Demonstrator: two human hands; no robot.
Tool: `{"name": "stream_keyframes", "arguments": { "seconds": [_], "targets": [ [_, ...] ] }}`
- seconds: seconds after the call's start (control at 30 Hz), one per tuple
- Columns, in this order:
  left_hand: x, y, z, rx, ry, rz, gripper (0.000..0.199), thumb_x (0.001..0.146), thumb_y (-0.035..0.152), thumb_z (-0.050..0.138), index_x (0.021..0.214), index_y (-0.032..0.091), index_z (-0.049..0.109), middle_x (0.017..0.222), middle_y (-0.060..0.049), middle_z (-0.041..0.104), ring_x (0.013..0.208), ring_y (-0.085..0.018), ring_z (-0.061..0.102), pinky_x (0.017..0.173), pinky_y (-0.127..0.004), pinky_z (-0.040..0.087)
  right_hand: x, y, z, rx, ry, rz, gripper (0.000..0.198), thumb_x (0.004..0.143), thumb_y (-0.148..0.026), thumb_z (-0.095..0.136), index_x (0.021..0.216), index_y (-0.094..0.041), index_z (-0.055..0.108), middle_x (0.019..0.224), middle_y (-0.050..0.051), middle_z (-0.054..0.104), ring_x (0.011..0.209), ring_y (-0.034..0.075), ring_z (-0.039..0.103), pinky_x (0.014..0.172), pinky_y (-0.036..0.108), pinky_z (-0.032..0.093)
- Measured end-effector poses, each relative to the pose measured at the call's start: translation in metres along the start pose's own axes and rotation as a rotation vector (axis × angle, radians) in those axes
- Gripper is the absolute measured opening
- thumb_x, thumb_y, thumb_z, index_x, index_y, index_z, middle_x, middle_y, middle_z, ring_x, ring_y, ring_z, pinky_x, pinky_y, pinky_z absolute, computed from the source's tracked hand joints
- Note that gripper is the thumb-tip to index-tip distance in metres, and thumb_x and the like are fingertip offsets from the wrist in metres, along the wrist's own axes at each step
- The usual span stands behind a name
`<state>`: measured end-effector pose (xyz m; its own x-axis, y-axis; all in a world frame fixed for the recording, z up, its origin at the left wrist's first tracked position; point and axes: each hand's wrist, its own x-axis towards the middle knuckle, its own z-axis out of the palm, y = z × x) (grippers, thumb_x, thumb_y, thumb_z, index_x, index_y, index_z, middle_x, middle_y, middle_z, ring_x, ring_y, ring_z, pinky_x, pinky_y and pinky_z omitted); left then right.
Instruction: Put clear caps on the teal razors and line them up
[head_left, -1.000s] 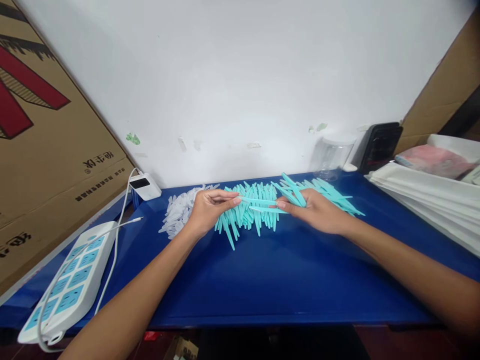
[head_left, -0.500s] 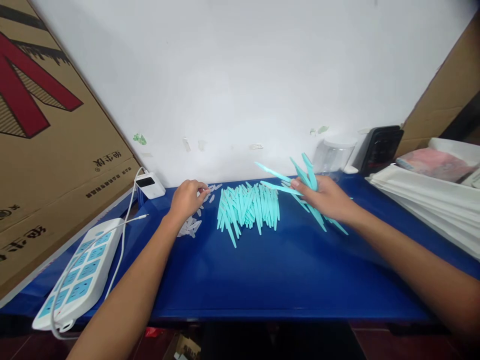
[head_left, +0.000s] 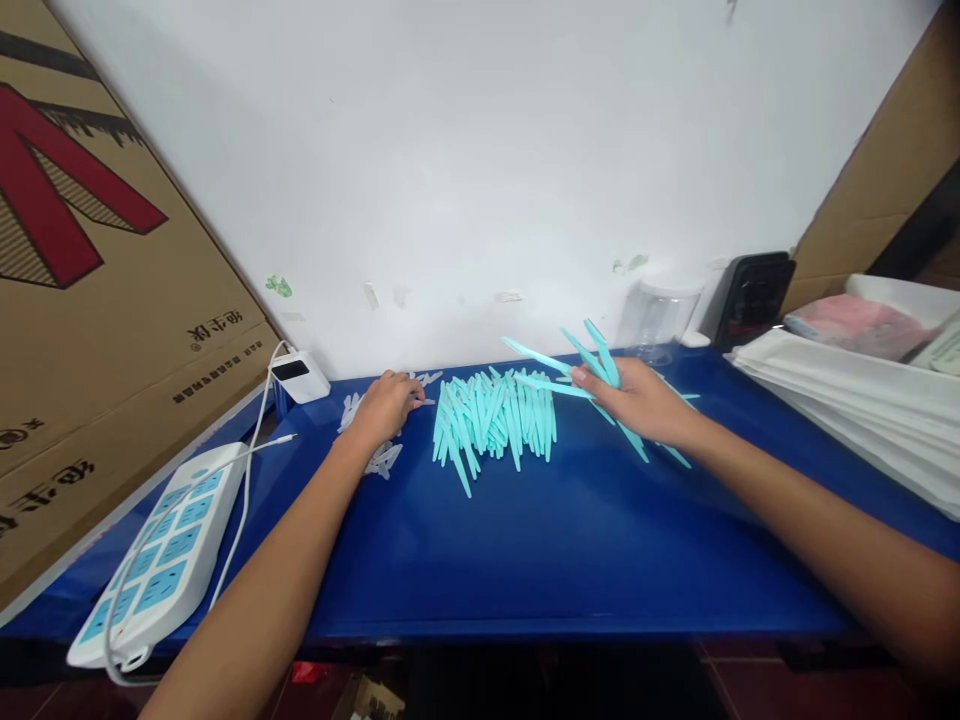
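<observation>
My left hand (head_left: 388,405) is over a scatter of small clear plastic caps (head_left: 384,460) left of centre. Its fingers are bent together, and one translucent cap (head_left: 427,402) shows at the fingertips. In my right hand (head_left: 637,395) several slim turquoise sticks, which look like eyebrow razors (head_left: 536,352), fan out between thumb and fingers. More turquoise razors (head_left: 675,455) lie under that hand, partly hidden by it. Between both hands a broad heap of the same razors (head_left: 495,415) rests on the blue table, most of them pointing toward me.
A white power strip (head_left: 161,555) with a cable lies at the left, near a white power bank (head_left: 300,375). Behind my right hand stand a clear jar (head_left: 660,320) and a black object (head_left: 754,295). White trays (head_left: 832,390) are stacked at right; a large cardboard box (head_left: 135,330) stands left.
My left hand has shifted slightly onto the clear caps, and one now shows at its fingertips. My right hand still holds its fanned razors, nearly in place. The view has moved a little.
</observation>
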<state>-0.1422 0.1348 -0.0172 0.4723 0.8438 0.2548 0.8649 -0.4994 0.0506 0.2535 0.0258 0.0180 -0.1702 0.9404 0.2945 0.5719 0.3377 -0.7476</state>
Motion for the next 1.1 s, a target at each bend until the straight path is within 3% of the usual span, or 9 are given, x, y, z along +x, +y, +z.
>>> {"name": "stream_keyframes", "arguments": {
  "seconds": [0.27,0.53,0.63,0.7,0.8,0.93,1.1],
  "targets": [
    [-0.004,0.004,0.003,-0.032,-0.043,-0.064,0.02,0.099,0.035,0.06,0.111,0.021,0.069,0.119,-0.013,0.066,0.119,-0.034,0.055,0.1,-0.045,0.043,0.0,0.006,0.002,-0.003,-0.017,-0.026,0.058,0.098,-0.074,0.049,0.07,-0.023,0.048,0.061,-0.003,0.047,0.06,0.016,0.045,0.063,0.033,0.034],
    [-0.003,0.012,0.004,-0.045,-0.057,-0.122,0.016,0.098,0.034,0.06,0.096,0.02,0.066,0.114,-0.014,0.065,0.115,-0.034,0.055,0.095,-0.046,0.044,0.0,0.005,0.001,-0.005,-0.018,-0.022,0.059,0.097,-0.075,0.049,0.07,-0.023,0.05,0.061,-0.002,0.049,0.06,0.016,0.046,0.063,0.033,0.035],
    [-0.003,0.014,-0.002,-0.101,0.007,-0.121,0.016,0.098,0.034,0.06,0.093,0.02,0.066,0.109,-0.013,0.068,0.113,-0.034,0.056,0.095,-0.047,0.044,-0.001,0.003,0.0,-0.017,-0.005,-0.018,0.059,0.097,-0.075,0.049,0.07,-0.023,0.048,0.062,-0.003,0.047,0.06,0.017,0.045,0.063,0.033,0.034],
    [-0.003,0.021,-0.01,-0.232,0.097,-0.107,0.019,0.098,0.037,0.059,0.095,0.02,0.066,0.104,-0.012,0.071,0.108,-0.031,0.06,0.094,-0.045,0.046,-0.001,0.002,0.0,-0.023,0.015,-0.025,0.058,0.098,-0.075,0.05,0.07,-0.023,0.047,0.062,-0.002,0.046,0.061,0.017,0.045,0.064,0.033,0.034],
    [-0.003,0.044,-0.023,-0.62,0.178,-0.093,0.031,0.096,0.05,0.064,0.1,0.019,0.069,0.094,-0.009,0.075,0.092,-0.025,0.069,0.087,-0.038,0.052,-0.002,-0.002,0.001,-0.016,0.048,-0.053,0.058,0.099,-0.073,0.049,0.069,-0.023,0.046,0.062,-0.002,0.047,0.062,0.017,0.045,0.065,0.034,0.035],
    [-0.008,0.086,-0.028,-1.034,0.131,-0.083,0.04,0.086,0.055,0.078,0.101,0.018,0.077,0.092,-0.01,0.08,0.09,-0.024,0.075,0.086,-0.036,0.057,-0.005,-0.006,0.002,-0.001,0.088,-0.069,0.055,0.098,-0.071,0.053,0.074,-0.022,0.055,0.064,-0.001,0.051,0.064,0.018,0.049,0.066,0.034,0.038],
    [-0.015,0.109,-0.021,-1.187,0.039,-0.1,0.038,0.083,0.053,0.083,0.1,0.019,0.083,0.1,-0.011,0.082,0.096,-0.027,0.079,0.092,-0.04,0.061,-0.006,-0.007,0.003,-0.024,0.054,-0.075,0.054,0.095,-0.072,0.057,0.08,-0.021,0.067,0.065,0.001,0.057,0.065,0.019,0.052,0.065,0.033,0.04]
  ]
}}
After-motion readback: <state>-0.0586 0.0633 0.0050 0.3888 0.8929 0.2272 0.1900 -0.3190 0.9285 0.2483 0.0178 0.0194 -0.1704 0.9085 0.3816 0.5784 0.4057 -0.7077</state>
